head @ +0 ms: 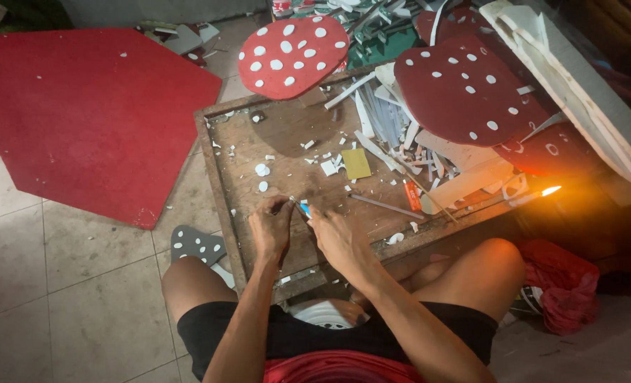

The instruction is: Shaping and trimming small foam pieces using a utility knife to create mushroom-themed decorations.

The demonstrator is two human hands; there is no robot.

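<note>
You are sitting cross-legged on a tiled floor with a big red board (88, 113) lying at your left, and leaning over a low wooden tray (220, 184) littered with white scraps. Your left hand (271, 228) is curling closed, fingertips pinching something too small to make out, and your right hand (338, 237) is touching it, gripping a small blue tool (305, 208) over the tray's near edge. Farther right, dark red spotted mushroom cutouts (464, 89) are piling up, and a flame (550, 190) is burning.
</note>
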